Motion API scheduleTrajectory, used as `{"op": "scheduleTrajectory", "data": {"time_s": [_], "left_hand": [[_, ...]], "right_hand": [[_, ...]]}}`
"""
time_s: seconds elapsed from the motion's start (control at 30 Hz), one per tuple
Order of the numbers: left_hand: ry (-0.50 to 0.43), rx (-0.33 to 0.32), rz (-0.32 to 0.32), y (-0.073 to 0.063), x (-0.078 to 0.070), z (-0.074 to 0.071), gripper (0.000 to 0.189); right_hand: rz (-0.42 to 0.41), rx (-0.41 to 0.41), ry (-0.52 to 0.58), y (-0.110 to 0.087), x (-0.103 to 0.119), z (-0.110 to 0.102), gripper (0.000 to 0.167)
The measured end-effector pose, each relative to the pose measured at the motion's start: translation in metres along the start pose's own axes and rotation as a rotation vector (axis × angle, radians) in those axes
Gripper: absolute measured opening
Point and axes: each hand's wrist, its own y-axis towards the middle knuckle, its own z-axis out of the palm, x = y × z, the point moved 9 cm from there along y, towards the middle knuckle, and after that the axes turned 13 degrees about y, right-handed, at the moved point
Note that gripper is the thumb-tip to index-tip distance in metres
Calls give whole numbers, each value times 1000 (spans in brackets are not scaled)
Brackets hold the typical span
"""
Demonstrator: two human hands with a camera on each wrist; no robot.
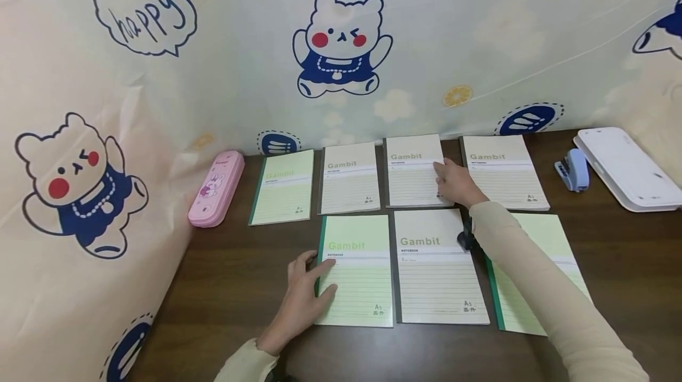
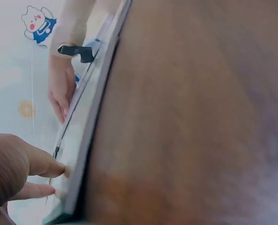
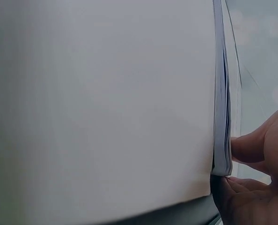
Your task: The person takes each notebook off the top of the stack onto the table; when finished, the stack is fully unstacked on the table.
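My right hand (image 1: 459,183) touches the right edge of a pale-covered Gambit notebook (image 1: 410,172) in the back row, one fingertip on its cover. The right wrist view shows the thumb (image 3: 253,145) and fingers close to a stack of page edges (image 3: 222,117); a large pale cover (image 3: 106,103) fills much of that view. My left hand (image 1: 303,296) lies with thumb and forefinger spread over the left side of a green-covered notebook (image 1: 357,293) in the front row. Beside that one lies another pale notebook (image 1: 439,287).
Other pale notebooks (image 1: 348,183) and a green one (image 1: 282,192) fill the back row. My right forearm partly covers a front-row green notebook (image 1: 519,305). A pink pencil case (image 1: 217,189) lies at left; a blue stapler (image 1: 575,170) and white case (image 1: 631,169) at right.
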Motion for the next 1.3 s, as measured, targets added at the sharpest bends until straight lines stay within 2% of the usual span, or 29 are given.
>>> {"op": "scheduleTrajectory", "data": {"time_s": [0.1,0.17,0.23,0.3,0.37,0.4,0.43,0.5,0.57,0.63,0.67,0.73,0.8,0.87,1.0,1.3], "left_hand": [[-1,-7,-9,11,-5,-12,41],[-4,-32,7,27,-15,-28,42],[-25,-63,37,51,-30,-47,46],[-68,-78,78,81,-48,-65,48],[-134,-62,98,113,-66,-75,50],[-180,-37,96,129,-73,-76,51],[-221,-2,81,146,-80,-73,52],[-320,96,34,175,-88,-56,55],[-376,192,-11,198,-93,-29,59],[-385,264,-49,213,-93,0,63],[-380,289,-61,217,-91,15,65],[-312,291,-61,223,-87,40,69],[-216,266,-59,225,-83,56,72],[-117,234,-40,226,-83,66,73],[-16,180,5,230,-93,68,73],[-21,162,51,236,-113,65,71]], "right_hand": [[0,3,-2,0,0,-1,52],[5,3,2,0,0,-2,52],[14,-1,7,-1,-2,-2,52],[26,-5,14,-1,-5,-1,52],[28,-7,12,-2,-6,2,52],[31,-8,16,-1,-7,4,52],[34,-9,23,-1,-8,6,52],[36,-9,33,-1,-8,11,52],[42,-9,39,-1,-8,16,52],[47,-7,43,-2,-7,21,52],[44,-5,42,-2,-6,23,52],[44,-3,38,-1,-4,27,52],[39,-4,35,0,-1,29,51],[32,-6,19,0,1,29,51],[23,-23,-20,1,2,19,51],[40,-49,-22,-1,-3,1,51]]}}
